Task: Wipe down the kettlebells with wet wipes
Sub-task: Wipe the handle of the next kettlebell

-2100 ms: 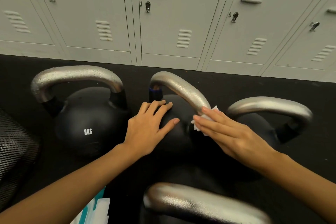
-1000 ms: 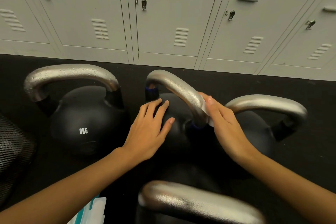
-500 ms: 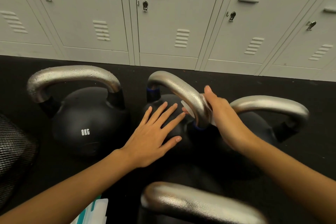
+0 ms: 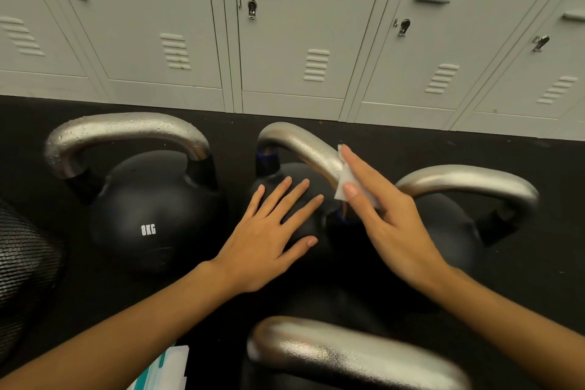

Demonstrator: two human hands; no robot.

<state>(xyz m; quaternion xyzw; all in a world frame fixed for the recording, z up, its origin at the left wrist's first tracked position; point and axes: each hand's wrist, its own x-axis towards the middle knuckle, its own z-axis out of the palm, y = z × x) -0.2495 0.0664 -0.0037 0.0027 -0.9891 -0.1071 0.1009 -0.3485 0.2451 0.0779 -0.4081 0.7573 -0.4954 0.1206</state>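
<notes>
Grey metal lockers (image 4: 285,25) are standing along the far edge of the black floor (image 4: 554,231). A black mesh thing (image 4: 22,263) is sitting at the left edge, and a white and teal pack (image 4: 164,370) is peeking in at the near edge. Four round black kettlebells with shiny, bumpy silver handles are crowding together. The left hand (image 4: 269,231) is lying flat, fingers spread wide, on the middle kettlebell (image 4: 294,174). The right hand (image 4: 380,209) is pressing a white wet wipe (image 4: 346,177) against its handle with straight fingers. The 8KG kettlebell (image 4: 148,209) is sitting to the left, another kettlebell (image 4: 459,206) to the right, and the blurry nearest kettlebell (image 4: 348,358) is blocking the near edge.
</notes>
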